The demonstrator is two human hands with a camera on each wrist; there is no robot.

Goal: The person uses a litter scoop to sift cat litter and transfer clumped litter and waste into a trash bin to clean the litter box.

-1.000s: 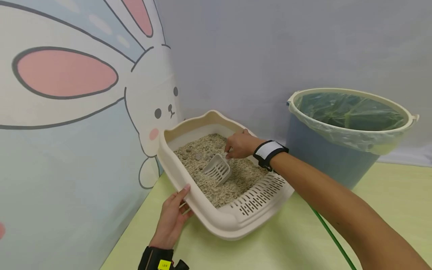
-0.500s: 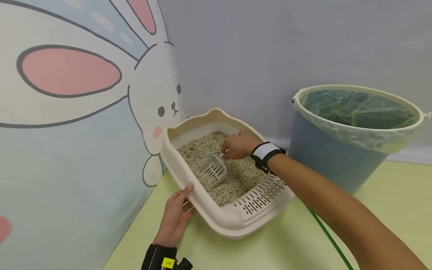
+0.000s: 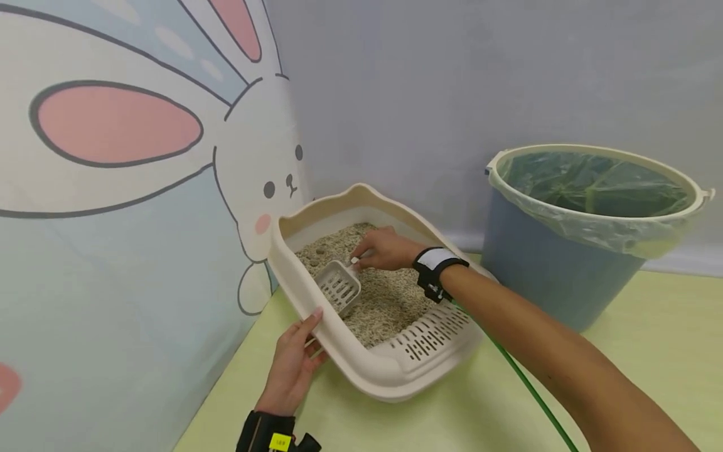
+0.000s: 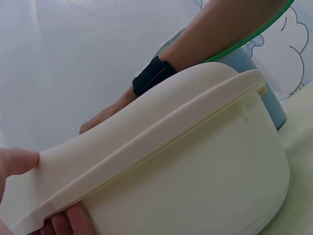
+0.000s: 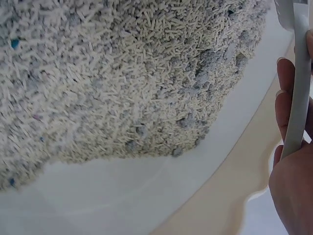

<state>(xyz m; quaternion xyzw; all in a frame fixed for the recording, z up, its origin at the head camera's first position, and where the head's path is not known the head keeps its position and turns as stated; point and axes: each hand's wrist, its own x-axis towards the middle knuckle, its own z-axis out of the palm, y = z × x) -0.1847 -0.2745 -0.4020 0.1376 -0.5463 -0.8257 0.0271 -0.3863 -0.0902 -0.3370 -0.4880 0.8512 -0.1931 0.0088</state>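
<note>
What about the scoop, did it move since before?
Yes: in the head view, the scoop moved left across the litter tray, toward the rim the left hand holds.

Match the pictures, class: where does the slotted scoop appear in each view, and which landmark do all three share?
Head: the slotted scoop is near the centre, inside the litter box, just left of the right hand.
Left wrist: not in this picture.
Right wrist: at the upper right edge, its handle in the right hand.
Shared landmark: the litter box.
</note>
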